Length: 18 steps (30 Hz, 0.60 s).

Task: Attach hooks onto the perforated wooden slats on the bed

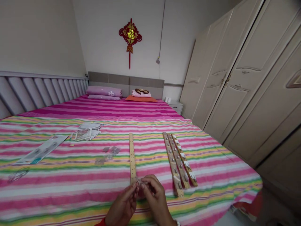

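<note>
Pink-and-yellow striped bedspread (58, 191) covered the bed where both hands worked, at the near edge of the view. The left hand (122, 204), with a red cuff (101, 222) at its wrist, and the right hand (155, 197) were each curled almost closed, their fingertips brought together. Between them they pinched one small clear plastic piece (141, 181), too small and blurred for its shape or the direction of its long axis to be told. It sat right at the near end of one pale wooden strip (132, 155), which was drilled with rows of small holes and carried no hooks. That strip lay flat, its long axis running straight away from the person toward the grey headboard (125, 82).

Near the hands on the right lay three narrow wooden strips (178, 163) side by side, fitted along their length with small metal and white hooks, their far ends converging and leaning slightly left. Farther left on the bedspread lay one long white card package (41, 150), one crumpled heap of white packaging (87, 131), three small translucent pieces (109, 151) and one thin clear loop (17, 175).
</note>
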### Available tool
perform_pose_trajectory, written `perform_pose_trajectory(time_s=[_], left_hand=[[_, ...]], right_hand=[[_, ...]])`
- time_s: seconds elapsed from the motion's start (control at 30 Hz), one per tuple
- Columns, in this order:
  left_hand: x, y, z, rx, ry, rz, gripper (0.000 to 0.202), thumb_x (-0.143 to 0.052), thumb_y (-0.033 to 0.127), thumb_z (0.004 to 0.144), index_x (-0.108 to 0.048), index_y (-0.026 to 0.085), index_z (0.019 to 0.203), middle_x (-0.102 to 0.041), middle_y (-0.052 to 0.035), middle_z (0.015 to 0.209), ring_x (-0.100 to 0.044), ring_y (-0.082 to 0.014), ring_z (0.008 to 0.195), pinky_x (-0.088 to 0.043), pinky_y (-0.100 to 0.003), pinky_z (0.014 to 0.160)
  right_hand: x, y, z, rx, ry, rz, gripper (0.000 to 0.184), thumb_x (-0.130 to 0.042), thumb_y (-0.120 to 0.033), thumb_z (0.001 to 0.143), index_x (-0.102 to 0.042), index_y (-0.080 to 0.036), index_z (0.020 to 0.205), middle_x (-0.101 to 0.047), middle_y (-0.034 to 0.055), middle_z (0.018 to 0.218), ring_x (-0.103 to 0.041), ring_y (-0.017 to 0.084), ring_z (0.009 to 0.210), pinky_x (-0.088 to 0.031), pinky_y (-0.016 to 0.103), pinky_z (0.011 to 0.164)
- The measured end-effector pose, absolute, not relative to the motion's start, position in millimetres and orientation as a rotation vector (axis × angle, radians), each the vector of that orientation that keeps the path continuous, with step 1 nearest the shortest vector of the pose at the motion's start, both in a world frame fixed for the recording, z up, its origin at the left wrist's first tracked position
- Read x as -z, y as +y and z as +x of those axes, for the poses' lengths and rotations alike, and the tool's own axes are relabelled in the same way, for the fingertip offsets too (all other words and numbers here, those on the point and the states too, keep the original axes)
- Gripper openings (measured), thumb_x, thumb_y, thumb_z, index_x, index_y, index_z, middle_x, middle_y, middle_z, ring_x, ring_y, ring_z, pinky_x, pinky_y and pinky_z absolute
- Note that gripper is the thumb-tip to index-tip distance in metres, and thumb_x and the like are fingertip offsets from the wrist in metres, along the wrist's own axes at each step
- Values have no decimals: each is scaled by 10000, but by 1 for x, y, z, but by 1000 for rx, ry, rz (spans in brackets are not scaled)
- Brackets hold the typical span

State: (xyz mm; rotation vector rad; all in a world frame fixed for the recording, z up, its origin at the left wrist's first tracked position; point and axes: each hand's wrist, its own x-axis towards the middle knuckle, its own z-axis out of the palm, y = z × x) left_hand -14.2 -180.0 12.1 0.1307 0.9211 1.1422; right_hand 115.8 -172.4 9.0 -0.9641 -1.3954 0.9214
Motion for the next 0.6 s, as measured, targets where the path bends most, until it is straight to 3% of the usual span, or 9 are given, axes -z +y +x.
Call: perform_pose_trajectory(time_s=[0.1,0.2,0.4,0.6], left_hand=[[-8,-181,-16,-1089,915,207,116,-777,131,667,-699,128,753,-647,-6,687,-556,-38,536,-452,-113,517],[-9,-183,-18,-1066,954,333,272,-855,260,558,-696,142,744,-632,5,685,-539,-44,559,-416,-120,505],[-1,-178,-27,-1100,1215,754,440,-793,544,507,-662,149,653,-599,-4,607,-485,-84,537,-296,-172,449],[10,-180,-32,-1102,1240,912,462,-794,555,463,-665,154,651,-596,5,534,-474,-97,504,-319,-206,479]], right_hand=[[-12,-166,117,-987,-1288,-966,230,-615,-404,819,-698,-193,779,-621,47,777,-582,178,735,-462,259,642],[-10,-158,118,-1166,-1186,-958,303,-643,-480,780,-684,-180,769,-604,19,660,-546,153,601,-435,254,557],[0,-146,120,-1354,-1059,-965,438,-697,-577,680,-665,-146,747,-554,-25,490,-464,99,432,-357,220,453],[14,-154,117,-1485,-1074,-958,423,-730,-551,662,-668,-136,722,-574,-20,474,-490,89,410,-358,202,439]])
